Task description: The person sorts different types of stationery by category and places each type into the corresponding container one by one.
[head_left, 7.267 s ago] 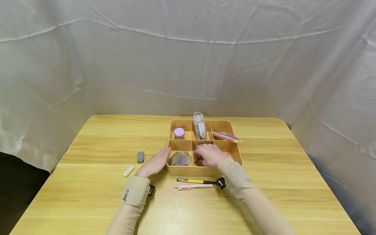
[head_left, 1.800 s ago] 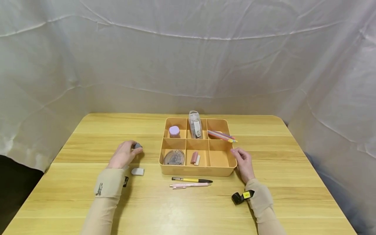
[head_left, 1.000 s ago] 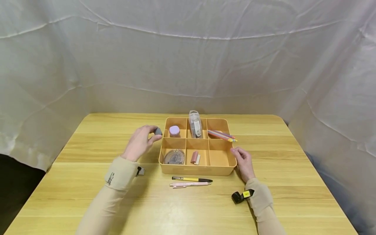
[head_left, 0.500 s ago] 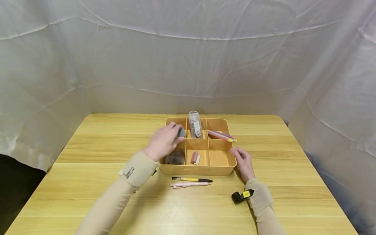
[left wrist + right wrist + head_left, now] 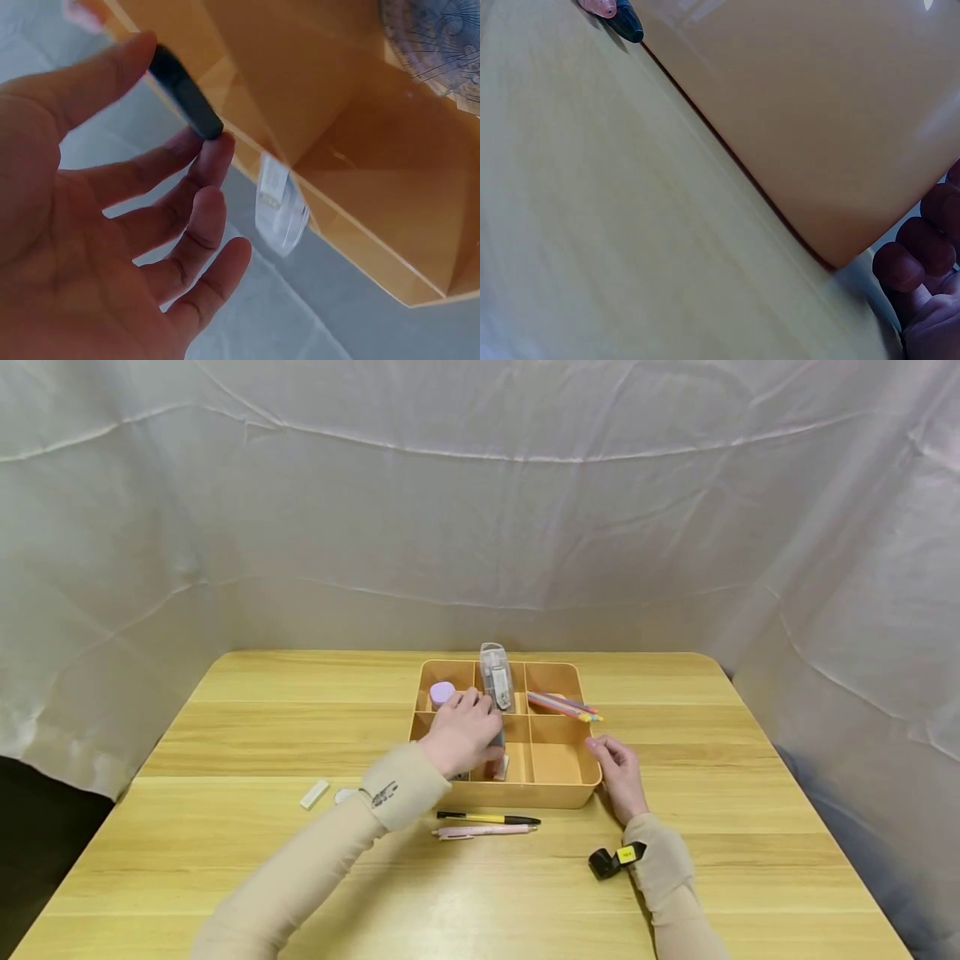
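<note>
My left hand (image 5: pixel 463 731) is over the front middle compartment of the yellow-orange divided tray (image 5: pixel 517 796). Between thumb and fingertips it pinches a small dark grey eraser (image 5: pixel 184 90), a rounded slab; the other fingers are loosely bent. Below that hand, a reddish eraser and a white eraser (image 5: pixel 502 768) lie in the compartment, partly covered. A clear protractor (image 5: pixel 442 45) shows in the neighbouring compartment in the left wrist view. My right hand (image 5: pixel 622 777) holds the tray's right rim near the front, its fingers (image 5: pixel 898 266) curled beside the outer wall.
The tray's back row has a purple-lidded jar (image 5: pixel 442 693), a clear case (image 5: pixel 495 677) standing tilted, and colourful sticks (image 5: pixel 562 705) overhanging the right rim. A yellow-black pen (image 5: pixel 487 818) and pink pen (image 5: pixel 483 832) lie in front. A white block (image 5: pixel 314 793) lies left.
My left hand picked up the grey eraser from the table at left and carried it rightward across the tray to the front middle compartment. My right hand stays at the tray's right rim.
</note>
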A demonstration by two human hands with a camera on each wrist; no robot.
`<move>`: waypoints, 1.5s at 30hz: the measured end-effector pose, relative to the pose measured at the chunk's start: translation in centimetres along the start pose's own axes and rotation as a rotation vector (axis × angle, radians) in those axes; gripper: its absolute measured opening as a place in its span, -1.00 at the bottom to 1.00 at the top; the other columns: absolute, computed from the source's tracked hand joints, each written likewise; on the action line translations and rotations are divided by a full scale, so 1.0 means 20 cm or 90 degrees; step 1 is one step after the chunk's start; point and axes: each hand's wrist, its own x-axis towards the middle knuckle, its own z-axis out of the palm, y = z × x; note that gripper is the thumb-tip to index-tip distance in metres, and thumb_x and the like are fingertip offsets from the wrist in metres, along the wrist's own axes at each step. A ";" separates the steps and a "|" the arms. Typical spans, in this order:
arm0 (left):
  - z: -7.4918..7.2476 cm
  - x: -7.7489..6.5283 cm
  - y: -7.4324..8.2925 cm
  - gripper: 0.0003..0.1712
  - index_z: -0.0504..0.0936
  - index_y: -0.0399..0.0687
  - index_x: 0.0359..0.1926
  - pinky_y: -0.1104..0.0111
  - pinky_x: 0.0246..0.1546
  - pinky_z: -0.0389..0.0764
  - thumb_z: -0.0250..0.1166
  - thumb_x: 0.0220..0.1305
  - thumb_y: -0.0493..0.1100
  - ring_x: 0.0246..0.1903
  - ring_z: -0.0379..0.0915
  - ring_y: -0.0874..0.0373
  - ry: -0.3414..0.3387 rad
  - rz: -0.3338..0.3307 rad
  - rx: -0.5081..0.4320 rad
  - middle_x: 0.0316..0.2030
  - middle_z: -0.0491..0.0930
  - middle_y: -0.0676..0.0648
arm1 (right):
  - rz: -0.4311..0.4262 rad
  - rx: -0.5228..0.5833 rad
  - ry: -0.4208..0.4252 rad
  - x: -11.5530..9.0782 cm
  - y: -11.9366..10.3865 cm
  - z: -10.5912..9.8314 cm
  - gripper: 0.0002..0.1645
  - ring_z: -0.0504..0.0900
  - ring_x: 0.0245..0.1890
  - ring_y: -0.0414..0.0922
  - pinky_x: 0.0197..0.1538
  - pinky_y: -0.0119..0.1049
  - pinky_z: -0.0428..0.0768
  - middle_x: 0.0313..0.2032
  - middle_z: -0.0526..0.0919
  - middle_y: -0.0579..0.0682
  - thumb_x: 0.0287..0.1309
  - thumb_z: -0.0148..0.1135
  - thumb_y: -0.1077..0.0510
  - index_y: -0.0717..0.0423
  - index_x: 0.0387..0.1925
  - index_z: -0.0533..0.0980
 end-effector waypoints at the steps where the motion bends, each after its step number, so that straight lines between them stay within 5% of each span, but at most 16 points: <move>1: 0.01 0.01 0.01 -0.55 0.68 -0.01 -0.04 0.18 0.18 0.45 0.35 0.28 0.21 0.11 0.38 0.00 -0.009 -0.001 0.019 0.04 0.60 -0.07 | 0.001 -0.001 0.001 0.00 0.00 0.00 -0.63 0.51 -0.31 -0.26 -0.18 -0.46 0.51 -0.40 0.65 -0.15 0.41 0.09 0.24 0.55 -0.39 0.48; 8: 0.06 0.03 0.04 -0.66 0.68 0.19 -0.10 0.26 0.20 0.38 0.34 0.26 0.25 0.18 0.33 0.05 -0.058 -0.020 0.113 0.10 0.58 0.02 | -0.004 0.006 -0.003 0.00 -0.01 0.01 -0.66 0.49 -0.33 -0.26 -0.21 -0.46 0.49 -0.42 0.63 -0.15 0.41 0.10 0.24 0.46 -0.43 0.51; 17: 0.08 0.03 0.04 -0.64 0.70 0.22 -0.06 0.26 0.23 0.34 0.36 0.24 0.24 0.25 0.29 0.05 -0.067 -0.025 0.102 0.18 0.58 0.08 | -0.002 0.012 -0.006 -0.01 -0.02 0.00 -0.67 0.51 -0.30 -0.27 -0.20 -0.47 0.51 -0.40 0.65 -0.18 0.42 0.10 0.22 0.37 -0.44 0.54; 23: 0.07 -0.01 -0.04 -0.50 0.59 0.00 0.21 0.13 0.30 0.40 0.29 0.37 0.12 0.16 0.37 -0.02 0.012 -0.013 -0.066 0.20 0.58 -0.05 | 0.004 0.014 0.000 -0.01 -0.01 0.01 -0.65 0.49 -0.34 -0.26 -0.24 -0.46 0.51 -0.44 0.61 -0.14 0.42 0.11 0.24 0.49 -0.41 0.50; 26: 0.06 -0.09 -0.17 -0.48 0.53 -0.14 0.29 -0.02 0.33 0.44 0.23 0.42 0.01 0.21 0.40 -0.14 0.087 -0.020 -0.205 0.23 0.56 -0.17 | 0.011 0.012 -0.001 -0.01 -0.01 0.00 -0.64 0.51 -0.33 -0.26 -0.24 -0.47 0.53 -0.42 0.62 -0.14 0.42 0.10 0.24 0.53 -0.39 0.49; 30: 0.09 -0.27 -0.40 -0.46 0.45 -0.27 0.33 -0.20 0.36 0.37 0.18 0.46 -0.07 0.29 0.34 -0.30 0.152 -0.094 -0.366 0.30 0.47 -0.33 | 0.016 0.012 0.005 -0.02 -0.01 0.00 -0.65 0.51 -0.32 -0.26 -0.23 -0.47 0.53 -0.42 0.62 -0.14 0.41 0.09 0.24 0.51 -0.40 0.48; 33: 0.14 -0.42 -0.57 -0.35 0.35 -0.31 0.39 -0.29 0.34 0.32 0.18 0.46 0.00 0.34 0.26 -0.39 0.105 -0.181 -0.415 0.34 0.38 -0.42 | 0.012 0.013 0.011 -0.02 -0.01 -0.01 -0.65 0.49 -0.34 -0.25 -0.22 -0.46 0.50 -0.45 0.59 -0.13 0.41 0.10 0.24 0.50 -0.42 0.48; 37: 0.23 -0.56 -0.68 -0.12 0.26 -0.35 0.43 -0.31 0.22 0.42 0.31 0.33 0.14 0.28 0.30 -0.44 -0.022 -0.250 -0.440 0.30 0.36 -0.51 | 0.009 0.014 0.012 -0.02 -0.02 -0.02 -0.64 0.46 -0.36 -0.25 -0.23 -0.45 0.47 -0.47 0.56 -0.14 0.41 0.11 0.23 0.46 -0.45 0.48; 40: 0.27 -0.61 -0.70 0.01 0.29 -0.35 0.40 -0.29 0.19 0.47 0.49 0.12 0.14 0.25 0.33 -0.43 -0.078 -0.252 -0.464 0.29 0.36 -0.51 | 0.008 0.016 0.012 -0.02 -0.02 -0.02 -0.64 0.46 -0.37 -0.24 -0.25 -0.44 0.47 -0.48 0.56 -0.14 0.41 0.12 0.24 0.44 -0.48 0.48; 45: 0.33 -0.62 -0.68 -0.07 0.50 -0.18 0.23 -0.37 0.16 0.44 0.65 -0.15 0.07 0.27 0.22 -0.42 -0.096 -0.246 -0.448 0.31 0.29 -0.46 | 0.001 0.020 0.008 -0.03 -0.02 -0.02 -0.63 0.45 -0.39 -0.24 -0.26 -0.43 0.46 -0.51 0.53 -0.12 0.41 0.11 0.25 0.49 -0.48 0.45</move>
